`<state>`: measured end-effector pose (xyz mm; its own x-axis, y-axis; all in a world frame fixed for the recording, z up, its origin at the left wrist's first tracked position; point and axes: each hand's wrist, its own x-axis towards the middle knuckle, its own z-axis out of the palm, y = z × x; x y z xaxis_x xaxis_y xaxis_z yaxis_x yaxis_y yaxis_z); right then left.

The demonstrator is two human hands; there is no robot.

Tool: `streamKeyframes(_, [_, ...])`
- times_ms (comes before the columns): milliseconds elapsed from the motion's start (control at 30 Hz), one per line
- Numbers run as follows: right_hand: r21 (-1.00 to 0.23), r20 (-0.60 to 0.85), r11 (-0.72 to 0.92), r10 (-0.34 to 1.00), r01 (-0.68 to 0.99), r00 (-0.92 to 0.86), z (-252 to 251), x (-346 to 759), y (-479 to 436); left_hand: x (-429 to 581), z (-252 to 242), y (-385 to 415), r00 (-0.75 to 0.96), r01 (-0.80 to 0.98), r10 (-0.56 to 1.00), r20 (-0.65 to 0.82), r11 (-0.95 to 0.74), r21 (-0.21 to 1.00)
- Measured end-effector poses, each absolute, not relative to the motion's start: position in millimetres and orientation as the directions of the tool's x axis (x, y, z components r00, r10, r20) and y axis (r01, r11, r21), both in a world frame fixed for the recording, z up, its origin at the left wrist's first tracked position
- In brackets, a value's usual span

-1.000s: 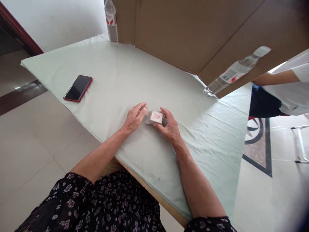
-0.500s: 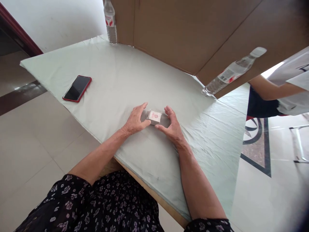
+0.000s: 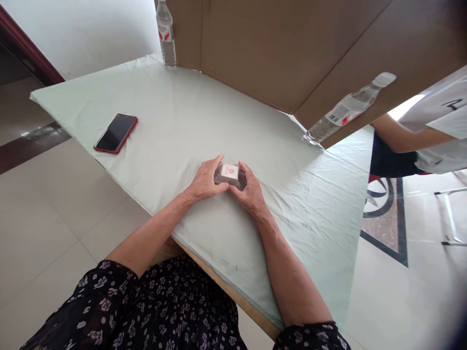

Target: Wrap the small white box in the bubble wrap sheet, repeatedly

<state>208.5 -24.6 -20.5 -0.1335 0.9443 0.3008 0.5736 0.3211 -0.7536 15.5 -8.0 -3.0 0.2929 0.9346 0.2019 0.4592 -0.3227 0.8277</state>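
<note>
On the cloth-covered table (image 3: 186, 112), between my two remote subjects, the wearer's hands: a small block (image 3: 230, 172), pale on top with red print, sides dark. Left hand (image 3: 205, 181) curves round its left side, thumb spread well away from the fingers; right hand (image 3: 251, 188) mirrors it, thumb at the near side, fingers at the far right corner. Thumb tips close together or touching; whether either hand truly presses the block, I cannot tell.

Risks, my judgement: uneven push from one side could skew or tip the block; a loose hold could let it slip. Right forearm lies close over the cloth; if it drags, I would expect wrinkles to pull the block along. Phone (image 3: 116, 133) sits by the table's left edge, so a hard tug could carry it off
</note>
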Motion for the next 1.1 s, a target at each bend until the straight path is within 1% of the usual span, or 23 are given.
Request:
streamKeyframes(67, [-0.799,0.281,0.301,0.952,0.521,-0.119,-20.1,214.0,-25.5,13.4,-0.8,-9.5,0.245,0.424,0.951,0.19,-0.282,0.861])
streamKeyframes(167, [-0.886,0.276,0.266,0.961,0.38,-0.029,-20.7,223.8,-26.4,10.3,1.3,-11.5,0.155,0.378,0.975,0.159,-0.208,0.902])
streamKeyframes(267, [-0.921,0.283,0.253,0.957,0.296,0.06,-21.0,228.4,-26.7,9.9,0.1,-11.9,0.148,0.35,0.978,0.145,-0.189,0.918])
streamKeyframes(367, [-0.908,0.301,0.259,0.95,0.33,0.081,-16.5,225.3,-26.8,12.7,-2.4,-12.1,0.177,0.352,0.972,0.153,-0.208,0.913])
streamKeyframes(467, [-0.877,0.326,0.286,0.945,0.386,0.039,-10.5,219.8,-23.5,15.5,-2.5,-12.3,0.179,0.313,0.976,0.121,-0.173,0.934])
streamKeyframes(533, [-0.884,0.327,0.297,0.945,0.361,0.025,-9.8,218.0,-18.5,15.7,-1.5,-10.5,0.152,0.225,0.983,0.105,-0.138,0.965])
streamKeyframes(600, [-0.918,0.295,0.272,0.955,0.287,0.039,-12.6,218.7,-13.4,14.0,-1.1,-6.0,0.11,0.095,0.99,0.086,-0.097,0.991])
streamKeyframes(700, [-0.962,0.223,0.209,0.973,0.175,0.06,-17.8,222.6,-11.1,9.3,-2.7,3.7,0.088,-0.103,0.996,-0.003,0.012,0.995])
streamKeyframes(800, [-0.968,0.202,0.192,0.978,0.161,0.049,-18.0,224.9,-15.9,5.7,-3.8,9.2,0.119,-0.189,0.99,-0.082,0.103,0.977])
streamKeyframes(867, [-0.966,0.198,0.186,0.979,0.178,0.05,-15.3,223.7,-18.6,5.7,-2.2,7.7,0.133,-0.15,0.988,-0.082,0.102,0.983])
streamKeyframes(900, [-0.966,0.195,0.182,0.979,0.182,0.057,-13.7,222.4,-18.7,6.7,-0.7,5.7,0.138,-0.098,0.988,-0.076,0.09,0.991])
streamKeyframes(967, [-0.966,0.194,0.18,0.979,0.188,0.06,-10.6,219.5,-15.9,10.2,2.6,0.1,0.128,0.074,0.991,-0.043,0.033,0.997])
streamKeyframes(1033, [-0.959,0.207,0.198,0.978,0.202,0.026,-8.0,217.4,-10.1,14.7,5.2,-5.2,0.111,0.267,0.994,0.025,-0.054,0.962])
streamKeyframes(1100, [-0.952,0.221,0.218,0.975,0.215,-0.012,-6.7,217.0,-4.0,18.0,6.5,-8.4,0.115,0.363,0.99,0.081,-0.118,0.924])
